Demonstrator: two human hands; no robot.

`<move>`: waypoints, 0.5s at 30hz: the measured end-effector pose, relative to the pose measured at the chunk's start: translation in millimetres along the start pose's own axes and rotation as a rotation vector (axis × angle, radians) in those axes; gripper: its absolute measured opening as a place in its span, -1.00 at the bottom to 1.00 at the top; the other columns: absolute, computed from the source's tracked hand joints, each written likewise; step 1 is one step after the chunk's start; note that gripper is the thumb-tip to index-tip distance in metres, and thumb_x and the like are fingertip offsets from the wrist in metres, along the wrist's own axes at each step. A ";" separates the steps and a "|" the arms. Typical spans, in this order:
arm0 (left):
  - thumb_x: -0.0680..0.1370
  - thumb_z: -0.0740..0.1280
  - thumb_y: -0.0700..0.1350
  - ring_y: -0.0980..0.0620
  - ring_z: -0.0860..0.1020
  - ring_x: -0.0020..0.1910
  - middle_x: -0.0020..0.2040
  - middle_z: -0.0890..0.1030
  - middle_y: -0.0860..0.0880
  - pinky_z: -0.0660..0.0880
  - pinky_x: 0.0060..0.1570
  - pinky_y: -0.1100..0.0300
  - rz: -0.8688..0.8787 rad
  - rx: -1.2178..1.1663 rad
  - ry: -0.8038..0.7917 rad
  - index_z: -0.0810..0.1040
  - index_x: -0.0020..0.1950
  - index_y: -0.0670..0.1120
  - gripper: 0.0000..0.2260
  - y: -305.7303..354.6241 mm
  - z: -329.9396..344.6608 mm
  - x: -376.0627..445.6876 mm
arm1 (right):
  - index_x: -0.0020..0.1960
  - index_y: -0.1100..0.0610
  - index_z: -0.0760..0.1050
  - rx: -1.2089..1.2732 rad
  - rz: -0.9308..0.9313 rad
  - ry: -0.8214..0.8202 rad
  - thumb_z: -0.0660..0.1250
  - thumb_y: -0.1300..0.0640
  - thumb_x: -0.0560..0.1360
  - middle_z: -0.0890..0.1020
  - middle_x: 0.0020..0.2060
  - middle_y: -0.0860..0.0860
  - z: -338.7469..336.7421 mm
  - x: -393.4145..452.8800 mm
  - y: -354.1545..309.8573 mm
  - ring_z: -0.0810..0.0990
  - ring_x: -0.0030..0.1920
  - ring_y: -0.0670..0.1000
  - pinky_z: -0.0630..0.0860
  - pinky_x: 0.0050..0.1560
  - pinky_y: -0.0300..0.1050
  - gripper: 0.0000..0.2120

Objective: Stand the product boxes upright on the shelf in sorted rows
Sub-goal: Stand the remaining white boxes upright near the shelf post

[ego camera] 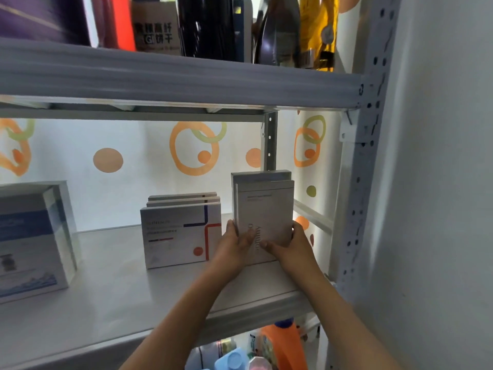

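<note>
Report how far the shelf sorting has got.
Done: three white boxes with red and blue lines stand upright in a row, and one tall grey box stands at the back right. In hand: the left hand and right hand hold a second tall grey box upright in front of it. Left: letting go; no other loose boxes are visible.

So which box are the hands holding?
The tall plain grey box at the front of the right-hand row. The left hand and right hand clasp its sides; the striped boxes and blue box stand untouched.
</note>
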State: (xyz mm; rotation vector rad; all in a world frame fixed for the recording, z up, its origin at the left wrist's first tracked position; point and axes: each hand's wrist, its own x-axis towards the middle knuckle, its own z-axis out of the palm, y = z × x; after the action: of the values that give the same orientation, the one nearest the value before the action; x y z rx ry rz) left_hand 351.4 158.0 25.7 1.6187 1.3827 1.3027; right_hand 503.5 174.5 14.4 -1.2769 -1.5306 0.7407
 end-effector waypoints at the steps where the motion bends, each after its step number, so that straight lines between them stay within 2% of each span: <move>1: 0.63 0.21 0.00 0.10 0.51 0.11 0.20 0.54 -0.01 0.43 -0.07 0.30 -0.009 -0.018 0.002 0.30 0.29 -0.06 -0.72 -3.4 4.9 3.6 | 0.41 0.07 0.26 -0.002 0.014 0.011 0.54 0.05 0.40 0.53 0.24 -0.04 -0.1 4.5 1.3 0.50 0.13 -0.07 0.34 -0.21 -0.50 -0.31; 4: 0.64 0.18 -0.04 0.02 0.47 0.21 0.24 0.48 -0.04 0.43 0.03 0.23 0.004 0.004 -0.005 0.22 0.30 -0.08 -0.72 -9.6 12.1 20.5 | 0.41 0.10 0.25 -0.026 0.022 0.037 0.53 0.07 0.41 0.51 0.19 -0.05 4.0 22.4 0.4 0.50 0.23 0.00 0.30 -0.17 -0.56 -0.31; 5: 0.64 0.18 -0.04 -0.01 0.47 0.23 0.24 0.47 -0.05 0.44 0.05 0.21 -0.004 -0.004 0.004 0.21 0.28 -0.07 -0.74 -9.2 12.8 24.7 | 0.42 0.09 0.24 -0.020 0.024 0.042 0.53 0.06 0.41 0.51 0.24 -0.02 7.0 26.2 1.2 0.49 0.28 0.02 0.29 -0.08 -0.53 -0.30; 7: 0.64 0.18 -0.04 -0.05 0.45 0.28 0.28 0.46 -0.06 0.45 0.15 0.11 -0.013 -0.031 0.026 0.20 0.27 -0.04 -0.74 -10.1 14.5 33.7 | 0.44 0.07 0.23 0.009 0.026 0.053 0.52 0.04 0.42 0.49 0.33 0.00 12.4 32.2 4.1 0.49 0.32 0.04 0.30 0.09 -0.33 -0.29; 10: 0.65 0.16 0.02 -0.03 0.44 0.29 0.33 0.44 -0.04 0.41 0.21 0.07 -0.031 -0.029 0.054 0.19 0.38 -0.08 -0.63 -19.8 18.9 40.2 | 0.45 0.04 0.22 0.020 0.023 0.067 0.51 0.02 0.42 0.48 0.35 -0.02 16.3 36.5 9.8 0.48 0.34 0.05 0.30 0.14 -0.24 -0.28; 12: 0.65 0.15 0.02 -0.03 0.46 0.25 0.30 0.46 -0.06 0.43 0.13 0.11 -0.009 -0.025 0.068 0.23 0.33 -0.06 -0.69 -26.2 20.5 42.8 | 0.45 0.04 0.23 0.016 0.023 0.070 0.50 0.04 0.43 0.49 0.34 -0.02 15.0 36.4 10.2 0.49 0.29 0.00 0.30 0.13 -0.30 -0.30; 13: 0.64 0.16 0.02 -0.03 0.47 0.23 0.28 0.47 -0.06 0.42 0.09 0.13 -0.007 -0.014 0.071 0.24 0.30 -0.06 -0.72 -29.1 20.9 44.9 | 0.45 0.05 0.24 0.011 0.023 0.072 0.50 0.05 0.44 0.50 0.32 -0.02 13.8 35.5 10.7 0.48 0.23 -0.05 0.29 0.09 -0.39 -0.32; 15: 0.64 0.17 0.02 -0.04 0.48 0.23 0.28 0.49 -0.06 0.44 0.13 0.10 -0.007 -0.004 0.088 0.27 0.32 -0.10 -0.68 -33.3 20.3 48.5 | 0.44 0.07 0.25 -0.012 0.024 0.073 0.47 0.08 0.46 0.50 0.28 -0.02 11.7 33.3 9.8 0.39 0.11 -0.12 0.22 -0.13 -0.64 -0.36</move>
State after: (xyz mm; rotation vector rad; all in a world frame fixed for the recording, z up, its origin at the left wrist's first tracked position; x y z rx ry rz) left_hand 357.4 215.5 2.5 1.5689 1.4355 1.3866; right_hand 496.9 210.4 11.3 -1.3195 -1.4658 0.6936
